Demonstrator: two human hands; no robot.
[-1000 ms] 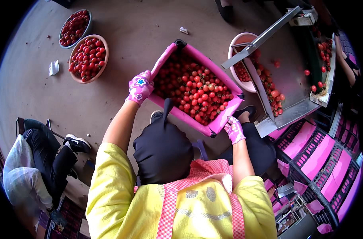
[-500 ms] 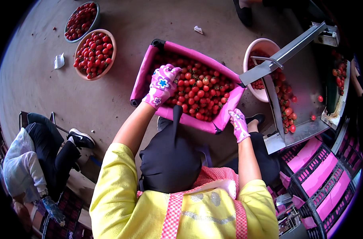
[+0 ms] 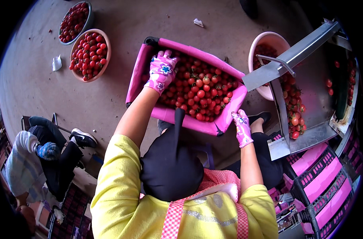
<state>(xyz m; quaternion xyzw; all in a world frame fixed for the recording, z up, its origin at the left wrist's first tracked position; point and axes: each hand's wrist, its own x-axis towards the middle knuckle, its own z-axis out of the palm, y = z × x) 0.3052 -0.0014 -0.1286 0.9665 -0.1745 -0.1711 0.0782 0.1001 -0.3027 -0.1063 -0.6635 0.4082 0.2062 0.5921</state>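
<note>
A crate with a pink lining (image 3: 197, 51) and black corners is filled with red cherry tomatoes (image 3: 201, 94), some with green stems. My left hand (image 3: 163, 73), in a pink flowered glove, rests on the tomatoes at the crate's far left, its fingers somewhat apart and partly bent down among them. Whether a tomato lies under the palm is hidden. In a matching glove, my right hand (image 3: 242, 128) closes on the crate's rim at the near right corner. Beside that corner, a metal chute (image 3: 291, 59) meets the crate's right end.
An orange tub (image 3: 107, 59) and a greenish tub (image 3: 90, 20) of tomatoes stand far left; a pale pink tub (image 3: 251, 59) is behind the chute. Clustered tomatoes (image 3: 295, 119) lie in the metal tray. Stacked black crates (image 3: 322, 179) sit lower right. A co-worker (image 3: 26, 155) sits at left.
My left hand has shifted slightly away from me across the tomatoes, its fingers more spread. My right hand stays at the rim. The co-worker's blue-gloved hand has moved up toward their lap.
</note>
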